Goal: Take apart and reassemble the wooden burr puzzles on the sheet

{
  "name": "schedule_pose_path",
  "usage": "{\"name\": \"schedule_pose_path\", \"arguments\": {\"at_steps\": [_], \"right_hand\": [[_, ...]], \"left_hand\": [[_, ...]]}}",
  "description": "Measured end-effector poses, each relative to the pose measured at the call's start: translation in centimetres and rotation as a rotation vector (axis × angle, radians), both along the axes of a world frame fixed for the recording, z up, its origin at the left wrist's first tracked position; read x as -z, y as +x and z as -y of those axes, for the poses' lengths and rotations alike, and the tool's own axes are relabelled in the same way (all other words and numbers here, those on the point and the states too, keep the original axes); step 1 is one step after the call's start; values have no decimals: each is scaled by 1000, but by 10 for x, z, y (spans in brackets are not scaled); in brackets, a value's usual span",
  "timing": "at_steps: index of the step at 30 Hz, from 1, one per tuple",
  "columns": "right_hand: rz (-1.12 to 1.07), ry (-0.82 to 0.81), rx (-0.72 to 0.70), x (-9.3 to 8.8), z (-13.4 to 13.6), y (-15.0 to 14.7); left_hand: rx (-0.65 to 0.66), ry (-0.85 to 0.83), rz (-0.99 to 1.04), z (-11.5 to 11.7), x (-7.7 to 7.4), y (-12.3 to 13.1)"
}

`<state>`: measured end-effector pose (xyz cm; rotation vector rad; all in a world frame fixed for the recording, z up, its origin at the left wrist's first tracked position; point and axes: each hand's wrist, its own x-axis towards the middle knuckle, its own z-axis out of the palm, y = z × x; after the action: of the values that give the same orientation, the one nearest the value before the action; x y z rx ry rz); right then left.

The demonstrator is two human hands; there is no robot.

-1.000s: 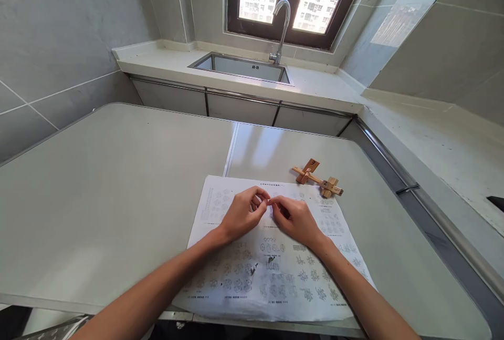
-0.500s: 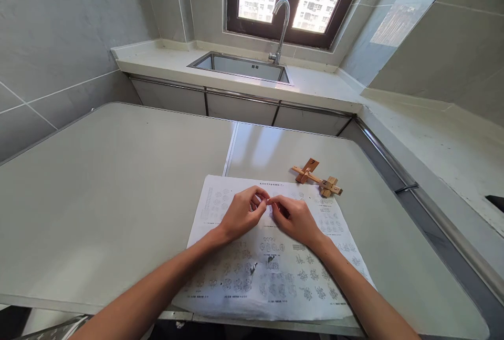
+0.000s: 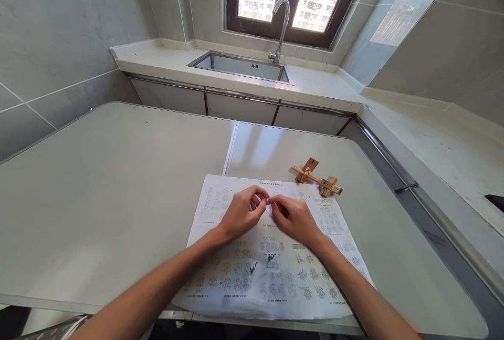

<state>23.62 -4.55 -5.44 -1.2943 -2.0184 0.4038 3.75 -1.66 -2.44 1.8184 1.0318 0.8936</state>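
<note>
While our half-curled left hand (image 3: 243,213) and right hand (image 3: 296,218) meet at the fingertips over the paper (image 3: 258,253), we cannot tell if they pinch anything; the wooden sticks (image 3: 315,177) lie at the nearer right hand's one o'clock, long axis ten-to-four.

White printed sheet (image 3: 252,245), slightly torn, lying flat, crossed wooden pieces (image 3: 315,177) at its far right corner

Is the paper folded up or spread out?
Spread out: the paper lies across the table, with rows of printed drawings showing around the left hand and right hand.
</note>
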Motion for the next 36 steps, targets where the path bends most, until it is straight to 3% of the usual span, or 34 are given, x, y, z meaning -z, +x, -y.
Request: {"name": "schedule_pose_path", "arguments": {"at_steps": [36], "right_hand": [[-22, 15, -16, -2, 0, -1]], "left_hand": [[-5, -4, -4, 1, -2, 1]]}}
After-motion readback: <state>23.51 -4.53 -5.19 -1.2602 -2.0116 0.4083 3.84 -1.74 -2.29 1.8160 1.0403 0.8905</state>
